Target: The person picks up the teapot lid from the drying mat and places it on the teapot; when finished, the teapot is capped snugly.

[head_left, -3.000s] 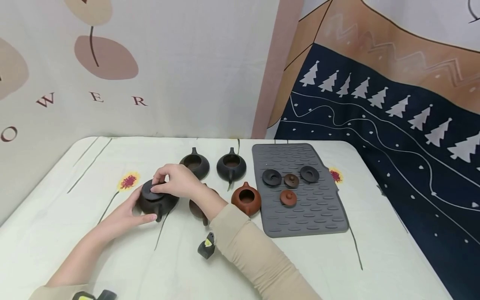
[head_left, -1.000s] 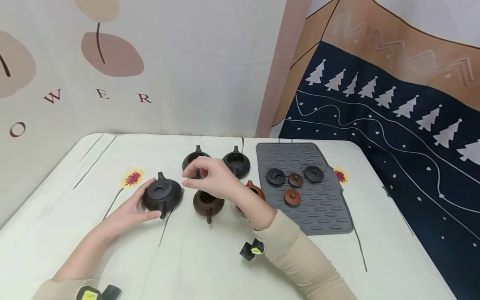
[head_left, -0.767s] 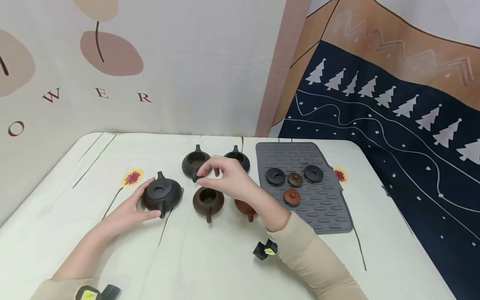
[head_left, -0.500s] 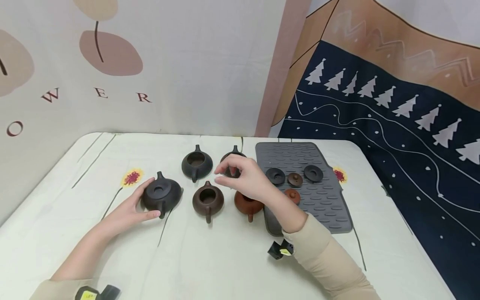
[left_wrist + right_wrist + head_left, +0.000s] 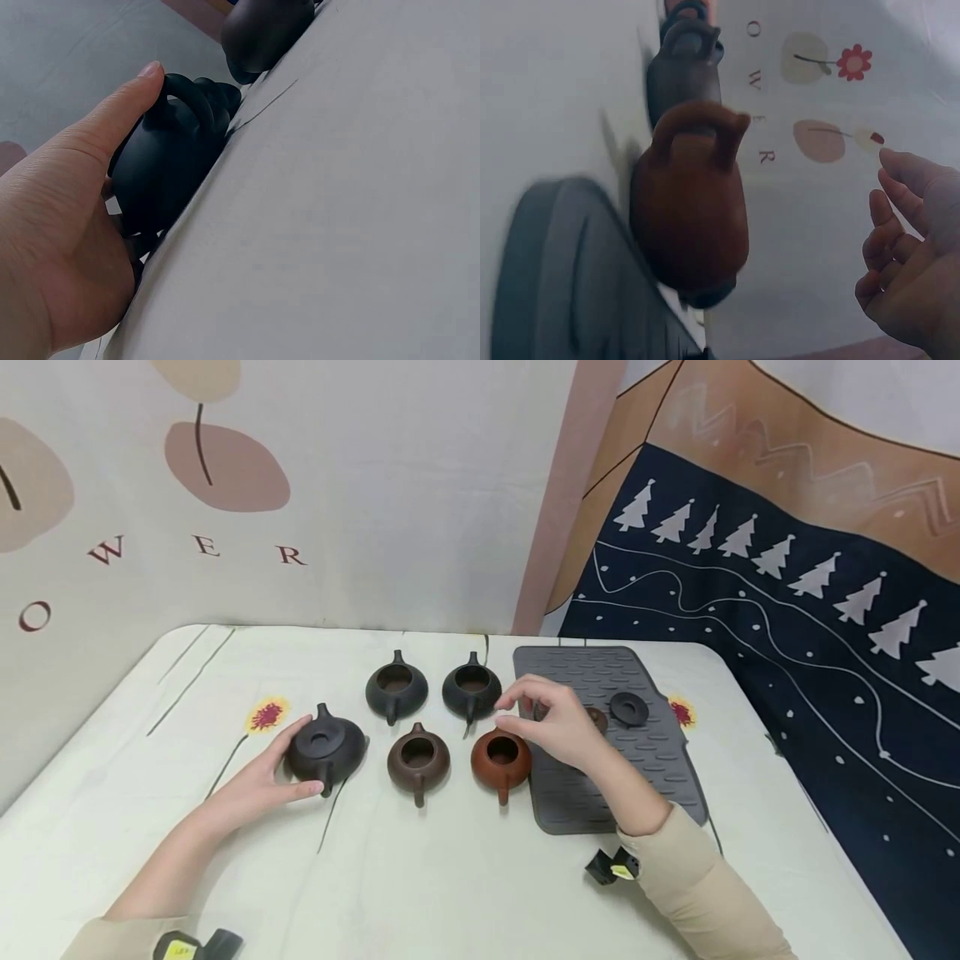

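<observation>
Black clay makes up the lidded teapot [image 5: 327,750], which stands on the worktop [image 5: 450,877] well to the left of the grey mat [image 5: 577,795]. The left hand [image 5: 258,781] cups it on the side away from the mat, fingers round the far part of its body and thumb by the handle. The right hand [image 5: 558,722] is over the mat's left part, its fingers loosely bent, thumb and forefinger apart. An orange-brown teapot [image 5: 489,775] without a lid is right by the mat's left edge. A dark brown teapot [image 5: 418,774], its mouth uncovered, is farther left of the mat. Two black teapots, the outer one [image 5: 397,700] and the inner one [image 5: 482,697], both uncovered, stand left of the mat's far half. On the mat lie a black lid [image 5: 628,709] and a partly hidden brown lid [image 5: 597,719].
</observation>
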`<state>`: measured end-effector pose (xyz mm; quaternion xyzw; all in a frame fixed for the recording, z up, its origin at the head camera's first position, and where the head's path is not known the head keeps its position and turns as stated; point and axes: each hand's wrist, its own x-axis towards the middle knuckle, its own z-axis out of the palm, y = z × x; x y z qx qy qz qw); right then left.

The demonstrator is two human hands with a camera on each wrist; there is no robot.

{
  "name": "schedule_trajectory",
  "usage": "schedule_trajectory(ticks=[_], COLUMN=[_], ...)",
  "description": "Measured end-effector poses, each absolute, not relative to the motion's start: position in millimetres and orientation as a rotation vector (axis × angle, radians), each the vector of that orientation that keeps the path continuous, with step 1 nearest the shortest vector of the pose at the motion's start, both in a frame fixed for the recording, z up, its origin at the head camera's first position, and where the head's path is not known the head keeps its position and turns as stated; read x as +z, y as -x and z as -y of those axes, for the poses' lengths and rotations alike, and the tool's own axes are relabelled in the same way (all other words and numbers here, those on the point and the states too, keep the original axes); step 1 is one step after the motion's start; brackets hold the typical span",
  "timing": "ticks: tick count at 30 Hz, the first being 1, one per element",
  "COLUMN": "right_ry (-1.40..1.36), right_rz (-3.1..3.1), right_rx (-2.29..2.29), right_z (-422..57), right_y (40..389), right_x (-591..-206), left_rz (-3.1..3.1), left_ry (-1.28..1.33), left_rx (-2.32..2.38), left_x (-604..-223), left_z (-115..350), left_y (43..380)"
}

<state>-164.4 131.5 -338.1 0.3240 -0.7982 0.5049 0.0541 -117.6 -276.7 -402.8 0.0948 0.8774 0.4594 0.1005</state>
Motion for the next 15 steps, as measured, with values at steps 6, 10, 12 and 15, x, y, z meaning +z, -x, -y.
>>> schedule_trajectory(ticks=[6,10,12,15], right_ry=[-0.881,-0.782,-0.74,-0.703], right_rz=[2.474,2.543,2.569,2.597], right_rx=[1.496,1.457,1.451,1.419], right_z=[-157,-169,-174,-182], right_y=[163,157,152,147], right_x=[-342,-333,-327,-323], left_rz=[-2.602,-2.604,-2.606,-2.602], left_ry=[-0.277,-0.273,-0.282,-0.292], left_rx=[1.344,1.339,1.343,1.356], left_x=[-403,-403,-403,-403], left_z=[277,277,277,277], left_y=[118,118,118,118])
